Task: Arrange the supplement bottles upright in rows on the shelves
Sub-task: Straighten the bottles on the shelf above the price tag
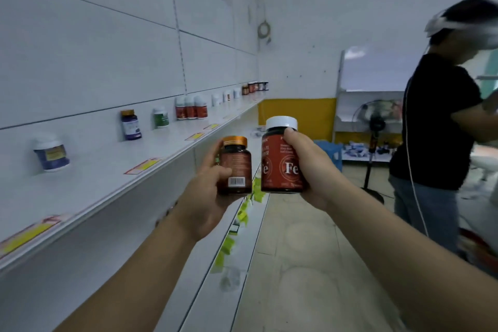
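My left hand (207, 191) grips a dark amber bottle with an orange cap (235, 167), its barcode facing me. My right hand (310, 167) grips a red-labelled bottle marked "Fe" with a white cap (281, 159). Both bottles are upright, side by side, in the air in front of the long white shelf (113, 178). On that shelf several bottles stand upright and spaced apart: a blue-and-white jar (51, 152), a purple bottle (130, 124), a green one (161, 117), three red-and-white ones (191, 108), and more white and dark ones further down.
Lower shelves (237, 245) below carry green price tags. A person in a black shirt (436, 127) stands at the right in the aisle. A standing fan (374, 127) and a low display with goods stand at the far end. The tiled floor runs between.
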`<state>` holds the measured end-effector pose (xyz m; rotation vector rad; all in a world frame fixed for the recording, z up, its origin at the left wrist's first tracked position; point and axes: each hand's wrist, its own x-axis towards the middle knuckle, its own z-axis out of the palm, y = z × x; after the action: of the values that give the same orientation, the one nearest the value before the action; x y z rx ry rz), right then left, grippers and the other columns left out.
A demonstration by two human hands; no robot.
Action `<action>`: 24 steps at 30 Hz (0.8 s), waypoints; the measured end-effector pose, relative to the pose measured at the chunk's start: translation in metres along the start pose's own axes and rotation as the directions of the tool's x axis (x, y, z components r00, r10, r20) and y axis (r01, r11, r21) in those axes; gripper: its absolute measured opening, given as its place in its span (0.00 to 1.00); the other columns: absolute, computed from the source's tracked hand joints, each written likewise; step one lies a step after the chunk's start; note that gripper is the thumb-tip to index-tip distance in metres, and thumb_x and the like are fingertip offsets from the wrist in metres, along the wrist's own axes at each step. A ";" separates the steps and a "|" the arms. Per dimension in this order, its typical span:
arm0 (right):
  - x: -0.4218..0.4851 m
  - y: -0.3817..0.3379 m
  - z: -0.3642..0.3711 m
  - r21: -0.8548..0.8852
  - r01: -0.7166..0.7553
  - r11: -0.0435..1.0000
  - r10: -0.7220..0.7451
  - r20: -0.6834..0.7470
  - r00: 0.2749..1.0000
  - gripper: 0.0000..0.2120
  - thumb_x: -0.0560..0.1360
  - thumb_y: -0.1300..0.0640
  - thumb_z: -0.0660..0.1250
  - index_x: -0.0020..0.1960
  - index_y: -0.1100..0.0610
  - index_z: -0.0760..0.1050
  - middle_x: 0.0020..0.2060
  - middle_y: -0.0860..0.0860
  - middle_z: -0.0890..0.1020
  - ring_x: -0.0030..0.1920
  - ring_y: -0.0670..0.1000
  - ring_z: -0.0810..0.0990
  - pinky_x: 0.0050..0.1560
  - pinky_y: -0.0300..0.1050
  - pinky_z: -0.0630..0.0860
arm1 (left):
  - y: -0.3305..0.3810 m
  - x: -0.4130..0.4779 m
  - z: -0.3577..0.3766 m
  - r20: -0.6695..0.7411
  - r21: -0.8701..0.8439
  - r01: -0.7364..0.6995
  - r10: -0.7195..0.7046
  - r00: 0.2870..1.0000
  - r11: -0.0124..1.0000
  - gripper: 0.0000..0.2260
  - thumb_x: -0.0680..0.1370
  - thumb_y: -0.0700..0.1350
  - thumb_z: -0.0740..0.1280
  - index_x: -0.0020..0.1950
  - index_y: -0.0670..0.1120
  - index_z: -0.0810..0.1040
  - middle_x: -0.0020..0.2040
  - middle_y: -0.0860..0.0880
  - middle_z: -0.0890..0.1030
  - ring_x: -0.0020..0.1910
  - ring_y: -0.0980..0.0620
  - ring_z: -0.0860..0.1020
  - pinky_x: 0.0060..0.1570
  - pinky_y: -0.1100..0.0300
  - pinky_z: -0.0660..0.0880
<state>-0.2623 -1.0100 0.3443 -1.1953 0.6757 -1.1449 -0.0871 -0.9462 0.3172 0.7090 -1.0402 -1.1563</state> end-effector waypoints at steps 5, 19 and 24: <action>0.097 -0.002 -0.074 -0.036 0.047 0.998 -0.047 -0.012 0.999 0.13 0.75 0.46 0.67 0.56 0.48 0.73 0.48 0.55 0.83 0.45 0.56 0.85 0.41 0.54 0.81 | -0.052 0.112 0.020 -0.013 0.152 -0.056 0.058 0.998 0.987 0.25 0.64 0.39 0.73 0.56 0.59 0.77 0.57 0.39 0.77 0.50 0.41 0.81 0.44 0.47 0.79; 0.386 -0.008 -0.192 -0.042 0.037 0.998 -0.035 0.062 0.997 0.14 0.73 0.47 0.65 0.58 0.47 0.72 0.45 0.53 0.84 0.41 0.53 0.85 0.38 0.51 0.80 | -0.134 0.392 0.035 -0.080 0.183 -0.084 0.100 0.992 0.979 0.28 0.74 0.33 0.64 0.55 0.68 0.75 0.47 0.47 0.83 0.44 0.44 0.82 0.40 0.52 0.78; 0.499 0.013 -0.195 -0.082 0.076 0.994 -0.069 0.083 0.994 0.21 0.66 0.42 0.67 0.57 0.47 0.73 0.45 0.53 0.84 0.41 0.53 0.85 0.39 0.52 0.80 | -0.157 0.493 -0.004 -0.133 0.138 -0.145 0.163 0.978 0.980 0.29 0.74 0.32 0.64 0.62 0.66 0.71 0.51 0.46 0.82 0.47 0.44 0.81 0.43 0.49 0.79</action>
<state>-0.2679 -1.5454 0.3527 -1.3404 0.6300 -1.1319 -0.1154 -1.4629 0.3172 0.7858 -1.0343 -0.8978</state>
